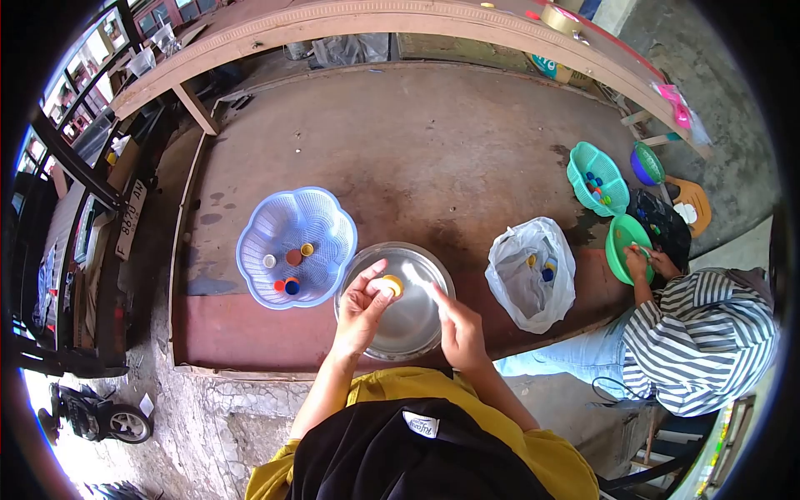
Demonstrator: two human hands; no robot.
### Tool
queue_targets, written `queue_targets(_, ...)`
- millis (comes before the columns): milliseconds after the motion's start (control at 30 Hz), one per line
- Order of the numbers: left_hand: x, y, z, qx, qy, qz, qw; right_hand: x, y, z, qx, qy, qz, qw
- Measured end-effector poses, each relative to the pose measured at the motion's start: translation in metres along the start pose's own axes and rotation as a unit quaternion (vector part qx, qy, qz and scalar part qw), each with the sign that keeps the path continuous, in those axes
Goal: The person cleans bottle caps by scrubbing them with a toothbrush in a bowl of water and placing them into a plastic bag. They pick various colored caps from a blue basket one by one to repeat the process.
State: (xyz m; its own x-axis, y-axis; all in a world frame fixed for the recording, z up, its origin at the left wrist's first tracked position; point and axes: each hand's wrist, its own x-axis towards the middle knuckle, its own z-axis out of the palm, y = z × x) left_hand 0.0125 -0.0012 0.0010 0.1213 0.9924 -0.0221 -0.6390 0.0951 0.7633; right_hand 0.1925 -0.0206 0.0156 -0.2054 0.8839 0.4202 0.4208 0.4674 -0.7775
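Note:
My left hand is closed on a yellow cap above the left part of a round metal bowl. Over the bowl's right rim is my right hand, its fingers apart and nothing seen in them. A blue-lilac plastic basket lies to the left, holding several caps in white, brown, yellow, orange and blue. To the right stands an open white plastic bag with yellow and blue caps inside.
At the right, a co-worker in a striped top has both hands at a green bowl. A turquoise basket with small caps stands behind it. A wooden beam spans the table's far side.

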Motion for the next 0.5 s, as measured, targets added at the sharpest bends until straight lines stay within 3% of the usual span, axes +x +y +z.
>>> queue_targets(67, -0.001, 0.002, -0.002, 0.028, -0.001, 0.001, 1.0, -0.006, -0.017, -0.003, -0.025, -0.049, 0.005, 0.998)
queue_targets(200, -0.002, 0.006, -0.003, 0.092, -0.011, 0.028, 0.995, 0.004, 0.0, -0.004, -0.028, 0.049, 0.021, 0.998)
queue_targets(300, -0.005, 0.013, 0.005, 0.147, -0.011, 0.054, 0.988, -0.004, -0.017, -0.01, -0.038, -0.034, -0.011, 0.999)
queue_targets(467, -0.007, 0.015, 0.009, 0.194, -0.018, 0.075, 0.978, 0.001, -0.001, -0.011, -0.062, 0.054, 0.006, 0.997)
queue_targets(500, -0.009, 0.014, 0.008, 0.221, -0.01, 0.088, 0.971, -0.002, -0.008, -0.014, -0.072, 0.016, -0.01, 0.997)
